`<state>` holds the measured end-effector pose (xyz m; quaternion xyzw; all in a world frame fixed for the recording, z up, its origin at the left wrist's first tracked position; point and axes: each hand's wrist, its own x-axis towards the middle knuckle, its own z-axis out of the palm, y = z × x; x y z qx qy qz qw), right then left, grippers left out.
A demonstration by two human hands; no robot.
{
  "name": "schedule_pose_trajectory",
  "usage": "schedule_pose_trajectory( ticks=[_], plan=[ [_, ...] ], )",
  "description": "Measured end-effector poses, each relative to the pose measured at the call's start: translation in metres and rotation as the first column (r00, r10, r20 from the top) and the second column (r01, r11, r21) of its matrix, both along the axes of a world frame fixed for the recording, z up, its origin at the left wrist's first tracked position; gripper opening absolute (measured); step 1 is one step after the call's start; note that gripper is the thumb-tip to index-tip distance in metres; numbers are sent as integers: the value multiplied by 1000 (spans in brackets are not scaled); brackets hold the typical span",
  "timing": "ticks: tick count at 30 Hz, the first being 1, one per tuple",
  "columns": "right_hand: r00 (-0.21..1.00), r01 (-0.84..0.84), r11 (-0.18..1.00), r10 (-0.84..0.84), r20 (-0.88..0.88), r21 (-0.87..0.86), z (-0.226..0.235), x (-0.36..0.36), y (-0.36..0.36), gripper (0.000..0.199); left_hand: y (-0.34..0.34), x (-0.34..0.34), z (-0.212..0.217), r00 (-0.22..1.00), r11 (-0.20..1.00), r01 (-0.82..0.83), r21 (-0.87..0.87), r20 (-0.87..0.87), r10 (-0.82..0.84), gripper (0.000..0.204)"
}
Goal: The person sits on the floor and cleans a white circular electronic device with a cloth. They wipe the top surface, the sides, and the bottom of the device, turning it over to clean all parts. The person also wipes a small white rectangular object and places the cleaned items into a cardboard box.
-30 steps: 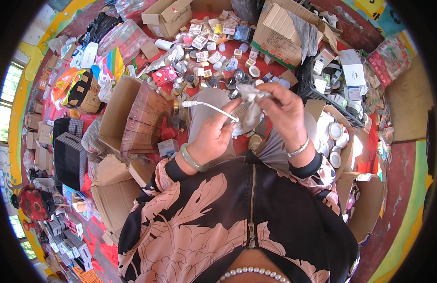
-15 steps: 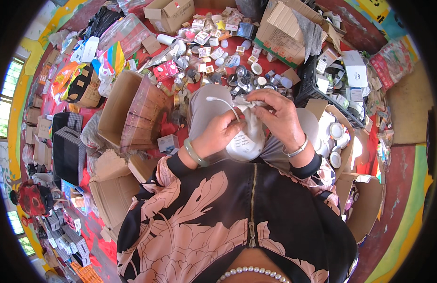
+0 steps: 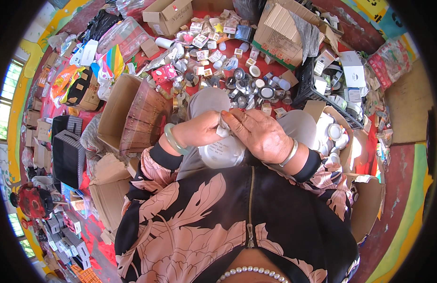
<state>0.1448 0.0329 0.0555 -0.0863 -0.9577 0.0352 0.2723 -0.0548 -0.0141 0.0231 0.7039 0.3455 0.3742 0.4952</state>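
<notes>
Both hands pinched on small crumpled white wrapper [image 3: 223, 128], left hand [image 3: 199, 129] + right hand [image 3: 258, 134] meeting over lap, prob to keep it taut. Round silver tin lid [image 3: 223, 152] rests on lap just below. Open cardboard box [image 3: 117, 111] nearby on left, loose small jars [image 3: 246, 85] on red floor ahead.

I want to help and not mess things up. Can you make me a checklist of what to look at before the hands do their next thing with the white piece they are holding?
1. Both hands on the white piece: ok. The left hand and right hand meet on it.
2. Firm grip on it: cannot tell, the fingers hide most of it.
3. Round white lid-like disc resting in the lap below the hands: ok.
4. Bangles clear of the work: ok, the green bangle and silver bangle sit at the wrists.
5. Open brown box within reach on the left: ok.
6. Floor ahead tidy: not ok, small jars and boxes lie scattered.
</notes>
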Motion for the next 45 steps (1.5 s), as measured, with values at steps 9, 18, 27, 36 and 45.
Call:
schedule_pose_trajectory(
  ticks=[9, 18, 27, 36, 45],
  plan=[
    [873, 251, 806, -428, -234, -536, 16, 11, 29, 28, -4, -1, -9, 986, 948, 148, -283, -27, -162, 20],
    [1000, 26, 783, -15, 22, -621, 10, 1, -8, 34, -9, 6, -21, 998, 996, -44, -76, -42, 41, 15],
    [996, -41, 972, 59, 70, -232, 15, 10, -2, 35, -11, 3, -7, 997, 998, 41, -41, -61, -43, 11],
    [978, -44, 998, 32, 208, 54, 24, 15, 3, 17, -10, 21, 7, 998, 1000, -5, -8, -68, 5, 11],
    [974, -53, 979, 7, 228, 197, 33, 37, 31, 13, -20, 4, 20, 981, 994, -79, -70, -185, 65, 16]
  ],
)
